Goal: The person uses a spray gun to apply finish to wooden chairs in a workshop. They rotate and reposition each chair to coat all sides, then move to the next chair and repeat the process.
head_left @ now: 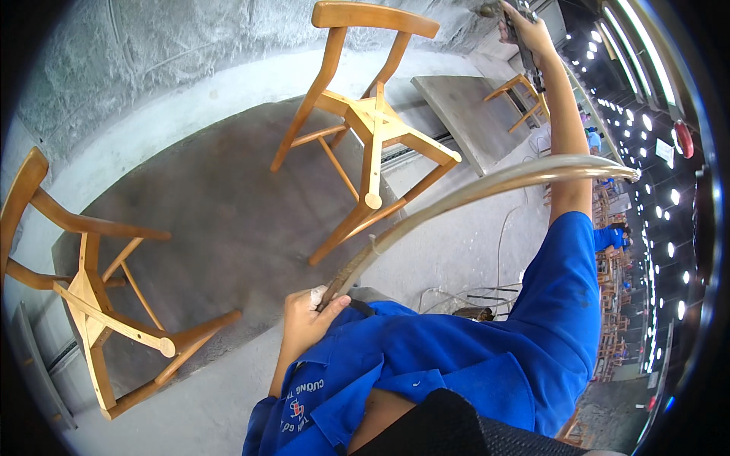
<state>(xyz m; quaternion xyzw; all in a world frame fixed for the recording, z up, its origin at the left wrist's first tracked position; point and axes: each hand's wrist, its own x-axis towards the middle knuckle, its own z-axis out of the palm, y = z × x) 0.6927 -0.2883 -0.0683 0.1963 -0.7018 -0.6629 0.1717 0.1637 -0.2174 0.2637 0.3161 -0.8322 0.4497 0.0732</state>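
Note:
High up at the right, my right hand (534, 39) is closed around the grip of a metal spray gun (525, 55), its nozzle end near the top edge. Near my waist, my left hand (306, 323) grips a translucent, stained hose (456, 196), which arches across to my right upper arm. A wooden chair frame without a seat (376, 125) stands ahead of me, its pale crossed seat supports showing. A second, similar chair frame (91, 308) is at the left. Neither hand touches the chairs.
Both chairs stand on a large dark round platform (228, 182). Behind it rises a whitish, residue-covered wall (190, 45). Farther right are a grey board (456, 114) and another wooden frame (525, 95). Cables and thin rods (487, 296) lie on the floor. Co-workers in blue (608, 238) are far right.

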